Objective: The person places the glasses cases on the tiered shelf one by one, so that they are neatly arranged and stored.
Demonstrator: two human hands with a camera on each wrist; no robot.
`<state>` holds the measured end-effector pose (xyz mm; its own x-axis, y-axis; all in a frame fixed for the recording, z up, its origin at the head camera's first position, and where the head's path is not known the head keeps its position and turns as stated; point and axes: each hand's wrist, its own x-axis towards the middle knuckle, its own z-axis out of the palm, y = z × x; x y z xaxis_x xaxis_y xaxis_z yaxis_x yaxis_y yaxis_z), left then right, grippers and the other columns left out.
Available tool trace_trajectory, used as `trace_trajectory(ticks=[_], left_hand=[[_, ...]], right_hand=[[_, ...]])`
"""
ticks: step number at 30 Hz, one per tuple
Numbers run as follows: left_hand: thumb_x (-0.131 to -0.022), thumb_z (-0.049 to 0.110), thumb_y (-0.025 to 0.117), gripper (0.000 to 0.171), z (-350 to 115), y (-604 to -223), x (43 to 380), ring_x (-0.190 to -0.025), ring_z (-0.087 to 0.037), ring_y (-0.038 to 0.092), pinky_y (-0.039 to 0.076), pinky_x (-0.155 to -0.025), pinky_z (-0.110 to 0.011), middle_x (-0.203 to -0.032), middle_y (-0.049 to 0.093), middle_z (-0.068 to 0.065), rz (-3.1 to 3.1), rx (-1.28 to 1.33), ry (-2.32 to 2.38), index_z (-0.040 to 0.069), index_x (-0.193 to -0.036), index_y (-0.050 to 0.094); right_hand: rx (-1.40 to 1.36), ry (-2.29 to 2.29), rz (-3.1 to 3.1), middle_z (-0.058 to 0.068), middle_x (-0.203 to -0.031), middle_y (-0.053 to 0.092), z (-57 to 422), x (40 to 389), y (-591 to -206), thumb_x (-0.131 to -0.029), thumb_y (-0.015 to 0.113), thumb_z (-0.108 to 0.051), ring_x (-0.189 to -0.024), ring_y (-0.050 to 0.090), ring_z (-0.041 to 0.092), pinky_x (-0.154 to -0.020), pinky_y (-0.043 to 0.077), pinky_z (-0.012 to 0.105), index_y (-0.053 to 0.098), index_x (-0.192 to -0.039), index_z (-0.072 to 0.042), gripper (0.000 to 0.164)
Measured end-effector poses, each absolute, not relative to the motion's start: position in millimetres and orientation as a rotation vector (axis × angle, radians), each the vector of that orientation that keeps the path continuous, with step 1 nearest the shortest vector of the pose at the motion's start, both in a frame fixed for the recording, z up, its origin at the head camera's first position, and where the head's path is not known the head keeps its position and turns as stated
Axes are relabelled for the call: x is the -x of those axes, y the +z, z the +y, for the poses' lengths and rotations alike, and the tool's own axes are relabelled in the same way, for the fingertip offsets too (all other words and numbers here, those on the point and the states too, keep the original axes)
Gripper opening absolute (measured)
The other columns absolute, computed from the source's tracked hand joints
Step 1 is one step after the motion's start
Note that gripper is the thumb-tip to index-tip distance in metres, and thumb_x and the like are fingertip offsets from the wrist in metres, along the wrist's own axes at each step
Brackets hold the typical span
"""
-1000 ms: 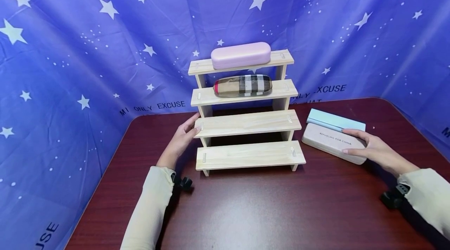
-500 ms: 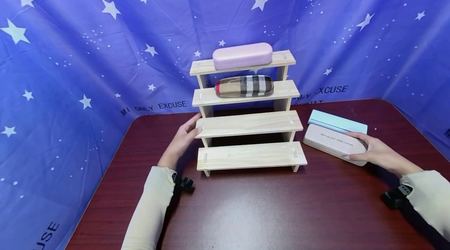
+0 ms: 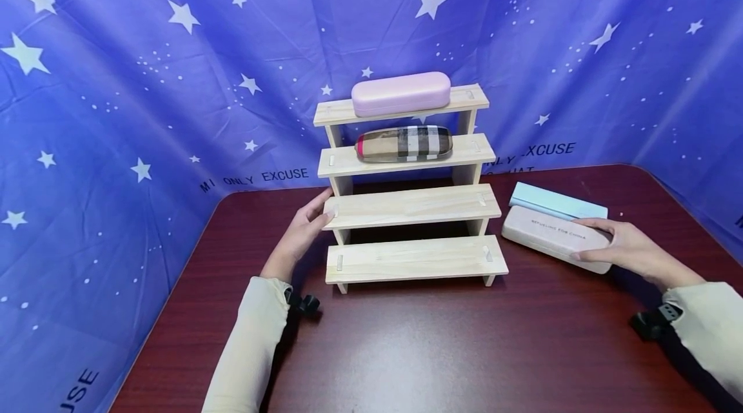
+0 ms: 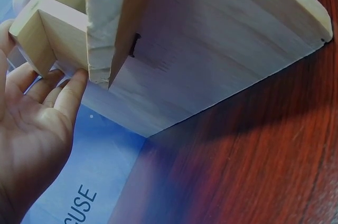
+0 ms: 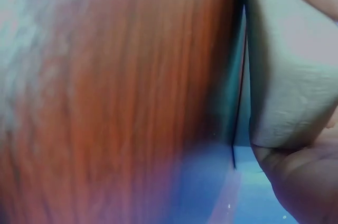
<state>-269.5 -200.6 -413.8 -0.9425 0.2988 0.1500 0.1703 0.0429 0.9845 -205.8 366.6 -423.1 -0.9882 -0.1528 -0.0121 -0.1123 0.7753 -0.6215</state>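
- The right hand (image 3: pixel 624 246) grips the near end of a beige glasses case (image 3: pixel 551 235) with small dark lettering on its lid; the fingers lie over the top and the thumb curls round the front edge. In the right wrist view the case's end (image 5: pixel 288 76) sits against the palm.
- That case lies on the dark red bench (image 3: pixel 441 342), to the right of the wooden tiered stand (image 3: pixel 409 206), and just in front of a light blue glasses case (image 3: pixel 554 200), the two touching or nearly so.
- The left hand (image 3: pixel 300 232) is spread flat, with straight fingers, against the left end of the stand's second step from the bottom; the left wrist view shows the fingertips (image 4: pixel 71 89) touching the wood and holding nothing.
- A pink hard glasses case (image 3: pixel 400 93) rests on the top step.
- A plaid soft glasses case (image 3: pixel 404 143) lies on the step below it.
- The two lowest steps are bare wood.
- A blue starred cloth (image 3: pixel 145 77) hangs behind and round the bench.
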Motion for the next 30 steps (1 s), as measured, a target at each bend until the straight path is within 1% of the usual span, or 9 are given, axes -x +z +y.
trace_trajectory(ticks=[2, 3, 5, 8, 9, 11, 16, 23, 30], left_hand=[[-0.094, 0.006, 0.048, 0.057, -200, -414, 269, -0.121, -0.017, 0.042, 0.039, -0.095, -0.018, -0.15, 0.031, -0.017, 2.191, -0.499, 2.053, 0.001, -0.147, 0.027], [-0.094, 0.006, 0.048, 0.058, -200, -414, 269, -0.122, -0.019, 0.041, 0.039, -0.095, -0.018, -0.15, 0.03, -0.016, 2.185, -0.499, 2.058, 0.001, -0.147, 0.027], [-0.094, 0.006, 0.047, 0.057, -200, -413, 269, -0.124, -0.022, 0.039, 0.039, -0.095, -0.018, -0.15, 0.03, -0.016, 2.182, -0.501, 2.062, 0.001, -0.147, 0.027], [-0.094, 0.006, 0.047, 0.057, -199, -414, 270, -0.127, -0.024, 0.037, 0.038, -0.095, -0.017, -0.151, 0.029, -0.015, 2.187, -0.504, 2.059, 0.001, -0.147, 0.027], [-0.094, 0.006, 0.047, 0.057, -199, -414, 270, -0.127, -0.024, 0.036, 0.038, -0.095, -0.017, -0.151, 0.029, -0.015, 2.189, -0.504, 2.058, 0.001, -0.147, 0.028], [-0.094, 0.006, 0.047, 0.057, -199, -414, 270, -0.126, -0.023, 0.037, 0.039, -0.095, -0.017, -0.151, 0.029, -0.015, 2.19, -0.5, 2.056, 0.001, -0.147, 0.027], [-0.094, 0.005, 0.048, 0.057, -200, -414, 269, -0.12, -0.017, 0.043, 0.041, -0.093, -0.018, -0.15, 0.03, -0.016, 2.194, -0.491, 2.059, 0.001, -0.147, 0.027], [-0.094, 0.005, 0.048, 0.057, -200, -415, 270, -0.12, -0.012, 0.043, 0.039, -0.095, -0.018, -0.151, 0.029, -0.016, 2.184, -0.514, 2.065, 0.0, -0.147, 0.027], [-0.093, 0.005, 0.048, 0.058, -200, -415, 269, -0.116, -0.01, 0.045, 0.041, -0.093, -0.017, -0.15, 0.03, -0.017, 2.185, -0.495, 2.068, 0.001, -0.147, 0.028]], right_hand=[[0.212, -1.052, 2.916, 0.023, -0.12, 0.053, 367, 204, -423, -0.074, 0.08, -0.028, -0.087, 0.039, -0.011, -0.069, 0.035, 0.016, 0.051, -0.13, 0.0, 0.07], [0.206, -1.076, 2.923, 0.019, -0.118, 0.054, 368, 204, -423, -0.073, 0.08, -0.026, -0.086, 0.039, -0.01, -0.069, 0.035, 0.015, 0.051, -0.129, 0.0, 0.068], [0.192, -1.12, 2.928, 0.005, -0.112, 0.056, 368, 202, -423, -0.073, 0.081, -0.025, -0.086, 0.041, -0.009, -0.068, 0.035, 0.015, 0.052, -0.128, -0.001, 0.066], [0.165, -1.193, 2.918, -0.016, -0.101, 0.054, 370, 200, -420, -0.073, 0.081, -0.022, -0.085, 0.043, -0.007, -0.068, 0.037, 0.014, 0.053, -0.125, -0.002, 0.062], [0.16, -1.205, 2.915, -0.021, -0.098, 0.052, 371, 200, -419, -0.073, 0.08, -0.022, -0.085, 0.044, -0.007, -0.068, 0.037, 0.014, 0.053, -0.125, -0.003, 0.061], [0.153, -1.217, 2.91, -0.028, -0.096, 0.049, 373, 199, -415, -0.075, 0.079, -0.021, -0.085, 0.043, -0.007, -0.068, 0.037, 0.014, 0.052, -0.125, -0.004, 0.06], [0.151, -1.235, 2.91, -0.031, -0.096, 0.049, 376, 197, -401, -0.077, 0.077, -0.019, -0.084, 0.046, -0.007, -0.065, 0.039, 0.015, 0.052, -0.127, -0.007, 0.057], [0.119, -1.318, 2.9, -0.023, -0.091, 0.061, 374, 192, -378, -0.077, 0.076, -0.014, -0.081, 0.052, -0.002, -0.065, 0.042, 0.017, 0.054, -0.127, -0.015, 0.055], [0.16, -1.283, 2.931, -0.024, -0.092, 0.06, 372, 190, -356, -0.076, 0.077, -0.012, -0.081, 0.052, -0.002, -0.064, 0.042, 0.017, 0.054, -0.128, -0.018, 0.056]])
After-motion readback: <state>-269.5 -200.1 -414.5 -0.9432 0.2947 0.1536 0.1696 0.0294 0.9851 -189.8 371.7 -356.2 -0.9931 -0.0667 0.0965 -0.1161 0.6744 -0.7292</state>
